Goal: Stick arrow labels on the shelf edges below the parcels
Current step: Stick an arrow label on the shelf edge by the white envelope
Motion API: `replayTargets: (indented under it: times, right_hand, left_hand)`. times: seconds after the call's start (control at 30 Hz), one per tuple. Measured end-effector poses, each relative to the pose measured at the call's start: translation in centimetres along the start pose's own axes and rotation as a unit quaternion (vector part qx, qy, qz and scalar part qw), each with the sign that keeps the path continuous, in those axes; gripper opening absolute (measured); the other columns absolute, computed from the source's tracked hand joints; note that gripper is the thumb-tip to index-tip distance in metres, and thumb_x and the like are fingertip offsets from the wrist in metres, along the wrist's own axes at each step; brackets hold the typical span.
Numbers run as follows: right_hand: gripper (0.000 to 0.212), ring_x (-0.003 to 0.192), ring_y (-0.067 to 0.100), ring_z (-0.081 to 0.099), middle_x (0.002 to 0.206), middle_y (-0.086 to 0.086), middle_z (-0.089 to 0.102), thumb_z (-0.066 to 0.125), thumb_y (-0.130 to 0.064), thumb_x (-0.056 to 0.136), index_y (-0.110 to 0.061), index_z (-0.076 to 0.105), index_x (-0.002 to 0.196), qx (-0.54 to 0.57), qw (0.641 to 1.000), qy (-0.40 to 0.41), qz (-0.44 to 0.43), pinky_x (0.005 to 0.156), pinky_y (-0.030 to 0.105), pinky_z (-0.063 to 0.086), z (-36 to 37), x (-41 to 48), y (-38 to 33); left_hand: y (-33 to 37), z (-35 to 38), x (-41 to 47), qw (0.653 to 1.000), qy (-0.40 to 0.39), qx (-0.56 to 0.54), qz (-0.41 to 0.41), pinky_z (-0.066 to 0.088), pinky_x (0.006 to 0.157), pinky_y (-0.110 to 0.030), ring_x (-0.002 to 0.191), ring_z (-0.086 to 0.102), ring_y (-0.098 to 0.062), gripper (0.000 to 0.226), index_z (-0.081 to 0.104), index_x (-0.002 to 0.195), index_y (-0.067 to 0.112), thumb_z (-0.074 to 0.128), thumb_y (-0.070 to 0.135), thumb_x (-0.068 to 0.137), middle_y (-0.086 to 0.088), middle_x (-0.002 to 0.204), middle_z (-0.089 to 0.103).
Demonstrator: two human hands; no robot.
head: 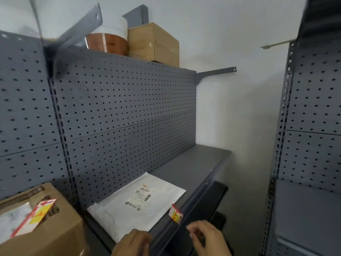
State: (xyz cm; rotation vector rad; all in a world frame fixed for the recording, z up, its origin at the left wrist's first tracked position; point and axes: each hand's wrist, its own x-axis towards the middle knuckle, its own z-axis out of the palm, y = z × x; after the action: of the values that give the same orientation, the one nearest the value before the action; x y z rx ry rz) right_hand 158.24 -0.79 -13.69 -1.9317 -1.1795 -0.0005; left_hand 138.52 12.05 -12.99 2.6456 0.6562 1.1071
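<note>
**Both hands low at the shelf edge, a small label just above them**

Head view: grey pegboard panel (125, 111) fills the back, and on the shelf (199, 169) lies a flat white mailer parcel (136, 204), printed address slip up, just beyond the fingertips. Left of the left hand (132, 242) sits a brown cardboard box (55, 230) with a red, white and yellow arrow label sheet (34, 218) lying tilted on its top. Up top, a tape roll (108, 39) stands beside a cardboard carton (156, 43). The left hand's fingers curl together, knuckles up, touching the mailer's near corner; whether they pinch anything, I cannot tell. The right hand (206, 235) hangs over the shelf's front lip, fingers (193, 230) bent and slightly apart, blurred. A small red-and-yellow arrow label (176, 213) stands at the shelf edge just above those fingers, beside the mailer; contact unclear.
</note>
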Motion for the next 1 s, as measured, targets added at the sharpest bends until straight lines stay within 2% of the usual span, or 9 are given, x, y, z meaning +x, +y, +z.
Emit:
replayTargets:
  times: [0.07, 0.13, 0.27, 0.37, 0.47, 0.53, 0.73, 0.83, 1.0]
  right_hand:
    - [0.034, 0.088, -0.006, 0.057, 0.084, -0.023, 0.061, 0.070, -0.019, 0.074, -0.049, 0.054, 0.071, 0.003, 1.000, -0.005, 0.014, 0.081, 0.010, 0.044, 0.8, 2.0, 1.1]
    - [0.038, 0.088, -0.007, 0.056, 0.082, -0.024, 0.061, 0.069, -0.018, 0.073, -0.052, 0.053, 0.068, 0.001, 1.000, -0.005, 0.014, 0.077, 0.006, 0.043, 1.4, 3.9, 2.2]
    - [0.041, 0.085, -0.006, 0.057, 0.082, -0.026, 0.061, 0.068, -0.016, 0.074, -0.054, 0.053, 0.069, -0.004, 1.000, -0.005, 0.013, 0.074, 0.002, 0.039, 2.6, 6.8, 4.0]
    - [0.029, 0.091, -0.003, 0.055, 0.093, -0.022, 0.059, 0.065, -0.021, 0.079, -0.048, 0.056, 0.084, -0.003, 0.999, -0.035, 0.009, 0.082, 0.001, 0.036, 3.2, 8.5, 4.7]
    - [0.023, 0.101, -0.009, 0.045, 0.104, -0.021, 0.056, 0.062, -0.028, 0.084, -0.038, 0.062, 0.104, -0.023, 0.997, -0.071, -0.032, 0.087, -0.003, 0.025, 3.6, 9.9, 5.7]
    - [0.024, 0.104, -0.008, 0.042, 0.108, -0.020, 0.056, 0.062, -0.031, 0.084, -0.037, 0.061, 0.108, -0.027, 0.992, -0.100, -0.067, 0.090, -0.002, 0.022, 3.7, 10.8, 6.2]
    - [0.020, 0.103, -0.013, 0.043, 0.097, -0.038, 0.050, 0.060, -0.041, 0.081, -0.052, 0.059, 0.097, -0.014, 0.979, -0.166, -0.118, 0.093, 0.003, 0.024, 4.2, 12.2, 6.7]
    - [0.011, 0.096, -0.012, 0.046, 0.091, -0.036, 0.049, 0.054, -0.049, 0.079, -0.055, 0.057, 0.089, -0.010, 0.977, -0.175, -0.121, 0.091, 0.006, 0.029, 4.7, 12.3, 7.5]
    - [0.022, 0.096, -0.012, 0.043, 0.090, -0.034, 0.049, 0.062, -0.034, 0.079, -0.054, 0.053, 0.080, -0.008, 0.974, -0.191, -0.119, 0.090, 0.004, 0.028, 4.5, 12.8, 7.4]
  left_hand:
    - [-0.9, 2.8, 2.8, 0.996, 0.078, 0.032, 0.017, 0.041, 0.056, -0.016, 0.051, 0.047, -0.001, 0.012, 0.053, 0.062, 0.039, 0.052, 0.027, 0.062, 0.015, 0.057, 0.045]
    - [-2.1, 4.9, 4.1, 0.999, 0.036, -0.024, -0.010, 0.039, 0.058, -0.022, 0.056, 0.047, -0.001, 0.013, 0.048, 0.073, 0.040, 0.051, 0.031, 0.065, 0.018, 0.061, 0.048]
    - [-4.1, 6.5, 7.2, 0.999, -0.006, -0.040, 0.025, 0.041, 0.057, -0.014, 0.059, 0.047, 0.006, 0.020, 0.047, 0.084, 0.046, 0.049, 0.036, 0.066, 0.022, 0.071, 0.049]
    - [-4.7, 7.8, 8.8, 0.997, -0.048, -0.058, 0.012, 0.040, 0.056, -0.009, 0.064, 0.048, 0.010, 0.033, 0.042, 0.091, 0.057, 0.051, 0.038, 0.066, 0.027, 0.079, 0.050]
    - [-5.5, 9.0, 9.8, 0.996, -0.070, -0.049, 0.009, 0.038, 0.057, -0.003, 0.067, 0.048, 0.013, 0.041, 0.044, 0.091, 0.052, 0.062, 0.035, 0.059, 0.031, 0.074, 0.050]
    - [-5.7, 9.4, 10.1, 0.996, -0.086, -0.037, 0.010, 0.038, 0.057, -0.003, 0.067, 0.048, 0.014, 0.035, 0.042, 0.093, 0.052, 0.057, 0.042, 0.062, 0.031, 0.071, 0.050]
    - [-5.5, 10.2, 10.9, 0.996, -0.087, -0.012, 0.008, 0.037, 0.059, -0.003, 0.066, 0.047, 0.013, 0.047, 0.043, 0.091, 0.051, 0.069, 0.038, 0.055, 0.032, 0.071, 0.048]
    - [-5.5, 10.3, 11.1, 0.996, -0.083, -0.010, 0.005, 0.037, 0.060, -0.002, 0.066, 0.047, 0.014, 0.046, 0.046, 0.091, 0.049, 0.070, 0.036, 0.055, 0.032, 0.072, 0.049]
    - [-5.1, 10.0, 10.4, 0.996, -0.082, -0.014, -0.005, 0.040, 0.060, -0.004, 0.065, 0.050, 0.013, 0.041, 0.049, 0.092, 0.047, 0.071, 0.033, 0.059, 0.029, 0.075, 0.052]
